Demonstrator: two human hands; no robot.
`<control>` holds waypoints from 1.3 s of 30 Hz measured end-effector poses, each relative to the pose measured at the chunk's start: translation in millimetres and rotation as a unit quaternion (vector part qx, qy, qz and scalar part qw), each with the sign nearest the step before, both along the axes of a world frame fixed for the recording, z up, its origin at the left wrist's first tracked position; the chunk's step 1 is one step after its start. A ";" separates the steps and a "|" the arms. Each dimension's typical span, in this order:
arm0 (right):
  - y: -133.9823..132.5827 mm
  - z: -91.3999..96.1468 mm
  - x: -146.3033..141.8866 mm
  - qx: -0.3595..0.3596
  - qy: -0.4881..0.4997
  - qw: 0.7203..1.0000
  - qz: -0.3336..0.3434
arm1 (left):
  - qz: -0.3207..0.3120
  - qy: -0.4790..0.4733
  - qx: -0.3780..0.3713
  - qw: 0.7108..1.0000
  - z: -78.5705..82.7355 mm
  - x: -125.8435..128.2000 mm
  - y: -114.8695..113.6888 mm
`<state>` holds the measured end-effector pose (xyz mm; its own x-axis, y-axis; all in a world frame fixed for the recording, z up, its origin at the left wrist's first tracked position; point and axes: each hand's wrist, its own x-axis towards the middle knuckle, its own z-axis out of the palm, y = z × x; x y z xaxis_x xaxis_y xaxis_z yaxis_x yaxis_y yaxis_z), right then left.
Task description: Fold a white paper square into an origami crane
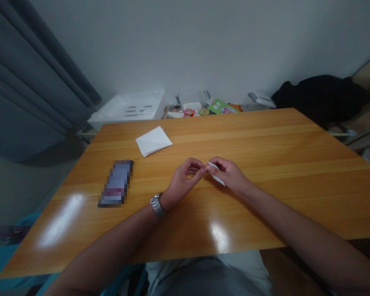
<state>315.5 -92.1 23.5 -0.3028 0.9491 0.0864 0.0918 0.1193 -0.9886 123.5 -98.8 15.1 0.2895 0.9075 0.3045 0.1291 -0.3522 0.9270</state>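
Above the middle of the wooden table, my right hand (230,172) pinches a small white piece of paper (216,176) between thumb and fingers. The paper looks folded and narrow, and the fingers cover part of it. At its left tip, my left hand (188,174) has thumb and forefinger closed together on the corner, while its other fingers curl in. The two hands' fingertips meet there. A silver watch (158,204) is on my left wrist. Further back to the left lies a small stack of white paper sheets (154,141).
A phone (116,183), blurred out, lies on the left of the wooden table (265,144). Behind the far edge are a white tray (129,107), a green booklet (222,107) and assorted small items. A dark cloth heap (320,96) sits at the back right.
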 end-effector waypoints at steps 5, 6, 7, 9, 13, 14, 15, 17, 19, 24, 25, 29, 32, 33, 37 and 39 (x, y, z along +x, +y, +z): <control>-0.3 -2.2 -0.5 -0.015 0.004 1.000 0.000 | 0.004 0.023 -0.013 1.000 1.4 -1.4 1.7; -0.6 -2.9 -1.0 -0.023 0.013 1.000 -0.003 | 0.005 0.026 -0.015 1.000 1.7 -1.6 2.2; -0.8 -3.6 -1.4 -0.031 0.023 0.999 -0.006 | 0.006 0.029 -0.018 0.999 2.0 -1.9 2.6; -0.9 -4.8 -2.3 -0.044 0.042 0.998 -0.009 | 0.008 0.031 -0.022 0.999 2.6 -2.2 3.1; -0.2 -5.6 -3.2 -0.063 0.055 0.996 -0.007 | 0.014 0.031 -0.025 0.999 4.0 -2.4 3.6; -0.1 -5.7 -3.3 -0.063 0.051 0.997 -0.007 | 0.017 0.031 -0.025 0.999 4.3 -2.4 3.8; 0.1 -6.0 -3.4 -0.060 0.048 0.997 -0.008 | 0.021 0.030 -0.023 0.999 4.3 -2.4 4.1; 0.4 -7.4 -3.4 -0.052 0.046 0.998 -0.008 | 0.025 0.031 -0.019 0.999 3.8 -2.5 4.8; 0.8 -9.7 -3.2 -0.045 0.052 0.998 -0.002 | 0.022 0.035 -0.017 0.999 2.7 -2.9 5.6; 2.6 -13.5 -2.0 -0.040 0.054 0.998 0.004 | 0.040 0.052 -0.003 0.998 3.8 -4.9 6.9; 3.1 -13.3 -1.5 -0.042 0.051 0.998 0.004 | 0.053 0.060 0.002 0.997 4.9 -5.4 7.1; 5.1 -11.0 0.7 -0.050 0.021 0.999 0.008 | 0.098 0.083 0.012 0.992 8.5 -7.3 8.6; 5.3 -9.9 1.8 -0.041 -0.004 0.999 0.007 | 0.103 0.085 0.015 0.991 7.6 -7.8 10.0; 5.2 -9.8 2.0 -0.038 -0.011 0.999 0.006 | 0.101 0.084 0.015 0.991 7.0 -7.7 10.3; 4.8 -10.2 1.8 -0.030 -0.028 0.999 -0.006 | 0.093 0.072 0.006 0.993 5.1 -6.5 10.3; 5.0 -10.7 1.7 -0.027 -0.028 0.999 -0.015 | 0.090 0.060 0.001 0.994 4.9 -5.8 9.7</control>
<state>317.3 -87.1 12.8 -0.2779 0.9604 0.0187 0.1508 0.0629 -0.9866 117.7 -89.1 20.0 0.1570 0.9473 0.2792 0.3002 -0.3151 0.9003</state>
